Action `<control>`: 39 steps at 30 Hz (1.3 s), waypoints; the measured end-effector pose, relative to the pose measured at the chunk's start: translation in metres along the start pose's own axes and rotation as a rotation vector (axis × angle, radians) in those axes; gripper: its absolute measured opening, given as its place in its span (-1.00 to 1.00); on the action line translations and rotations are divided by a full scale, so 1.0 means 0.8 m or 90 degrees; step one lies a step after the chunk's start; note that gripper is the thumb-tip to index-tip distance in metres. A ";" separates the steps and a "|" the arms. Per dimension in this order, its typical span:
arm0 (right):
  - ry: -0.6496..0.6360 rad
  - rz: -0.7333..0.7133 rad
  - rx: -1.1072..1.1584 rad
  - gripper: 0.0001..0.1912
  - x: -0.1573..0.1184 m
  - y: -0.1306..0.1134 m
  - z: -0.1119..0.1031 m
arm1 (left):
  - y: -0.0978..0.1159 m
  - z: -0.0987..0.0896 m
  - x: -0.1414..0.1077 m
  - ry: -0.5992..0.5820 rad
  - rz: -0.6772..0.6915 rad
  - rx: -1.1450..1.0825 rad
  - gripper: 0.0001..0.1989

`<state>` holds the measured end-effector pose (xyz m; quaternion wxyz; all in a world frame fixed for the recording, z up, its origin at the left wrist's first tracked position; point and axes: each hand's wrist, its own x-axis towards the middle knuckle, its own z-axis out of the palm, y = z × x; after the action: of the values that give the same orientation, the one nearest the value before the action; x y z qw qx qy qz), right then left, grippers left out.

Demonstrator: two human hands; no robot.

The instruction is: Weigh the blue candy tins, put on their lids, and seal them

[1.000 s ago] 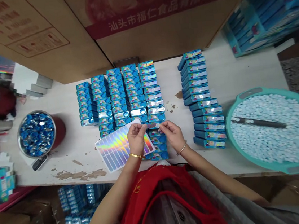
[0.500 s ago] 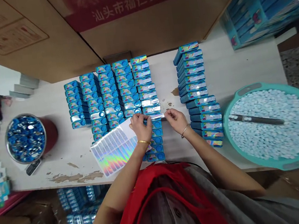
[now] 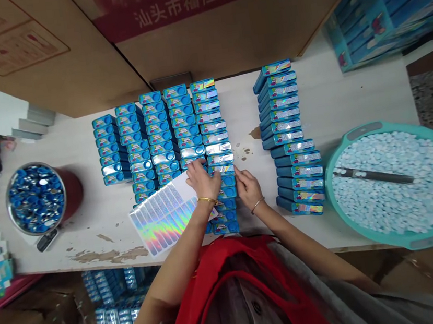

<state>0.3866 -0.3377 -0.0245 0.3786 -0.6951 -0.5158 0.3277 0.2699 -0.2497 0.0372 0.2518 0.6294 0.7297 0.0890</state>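
Under my left hand (image 3: pixel 204 182) is a sheet of shiny holographic stickers (image 3: pixel 168 216), its upper right corner held in the curled fingers. The thumb of that hand reaches to the left end of a narrow holographic sticker (image 3: pixel 222 169), which lies across the top of a small blue box in the fifth column. My right hand (image 3: pixel 248 188) has its fingers drawn together at the sticker's right end, against the side of the box. Below it in the same column are blue boxes (image 3: pixel 225 216) with bare round recesses. Boxes farther up that column (image 3: pixel 210 116) bear shiny strips.
More blue boxes (image 3: pixel 157 127) stand in columns to the left, and a sticker-topped column (image 3: pixel 285 126) stands to the right. A pot of blue pieces (image 3: pixel 11 211) is far left; a teal basin (image 3: pixel 336 205) of pale pieces is far right. Large cartons (image 3: pixel 222 51) back the table (image 3: pixel 101 249).
The sticker, stretched between both hands before, now lies on the box top. My right hand has moved down and left to the box edge; my left hand has barely shifted.
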 end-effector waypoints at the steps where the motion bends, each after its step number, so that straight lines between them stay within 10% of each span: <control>1: -0.023 -0.007 -0.034 -0.53 0.000 0.002 -0.002 | -0.001 -0.001 0.001 -0.005 -0.001 -0.012 -0.60; 7: -0.125 -0.028 -0.213 -0.52 0.007 0.012 -0.017 | -0.002 0.002 -0.001 0.010 0.037 0.019 -0.62; 11: -0.031 -0.046 -0.260 -0.54 0.007 -0.003 -0.024 | -0.012 -0.013 0.002 -0.013 0.071 -0.048 -0.71; 15: 0.015 -0.161 -0.277 -0.57 0.007 -0.053 -0.014 | -0.060 -0.065 0.009 0.015 0.212 -0.068 -0.80; 20: -0.184 -0.319 -0.345 -0.55 0.008 -0.105 0.044 | -0.128 -0.107 0.007 -0.008 0.172 0.197 -0.68; 26: -0.297 -0.310 -0.429 -0.50 0.008 -0.105 0.090 | -0.155 -0.096 0.003 -0.023 0.183 0.254 -0.68; 39: -0.313 -0.256 -0.456 -0.48 -0.002 -0.115 0.089 | -0.172 -0.100 -0.009 -0.006 0.292 0.308 -0.66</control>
<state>0.2828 -0.3092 0.0194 0.0382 -0.5704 -0.7946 0.2043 0.1121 -0.2679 0.0458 0.0720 0.8192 0.5679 -0.0355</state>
